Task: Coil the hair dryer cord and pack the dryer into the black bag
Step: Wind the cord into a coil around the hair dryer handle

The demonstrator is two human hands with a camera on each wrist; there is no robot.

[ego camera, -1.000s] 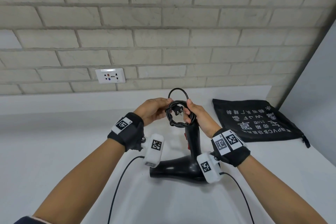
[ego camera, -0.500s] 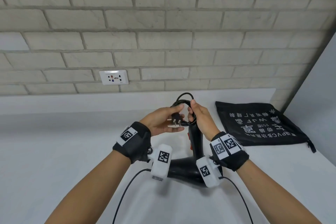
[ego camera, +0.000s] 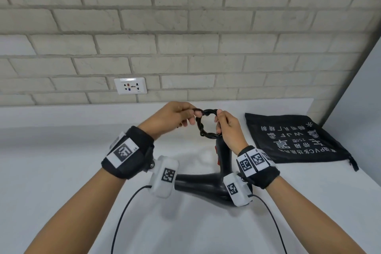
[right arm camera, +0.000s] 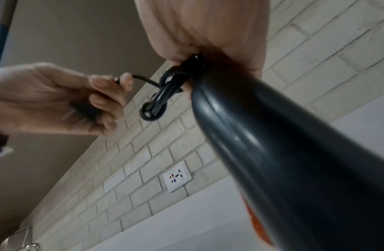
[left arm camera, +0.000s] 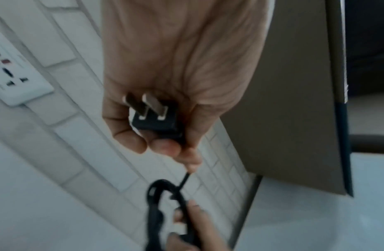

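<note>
The black hair dryer [ego camera: 208, 187] lies on the white counter with its handle [right arm camera: 272, 152] pointing away from me. Its cord is wound into a small coil [ego camera: 203, 130] above the handle end. My right hand [ego camera: 226, 128] grips the coil's right side together with the top of the handle. My left hand [ego camera: 175, 117] holds the black two-prong plug [left arm camera: 153, 117] in its curled fingers, just left of the coil, with a short run of cord [right arm camera: 147, 79] leading into it. The black bag [ego camera: 296, 140] with white print lies flat to the right.
A brick wall with a white socket plate [ego camera: 131, 88] rises behind the counter [ego camera: 61, 171]. A grey panel [ego camera: 360, 99] closes the right side. Thin black wrist-camera cables [ego camera: 123, 212] trail toward me.
The left hand has pulled the plug end through and around the coil, which now looks tighter and twisted. Both hands have stayed above the handle end.
</note>
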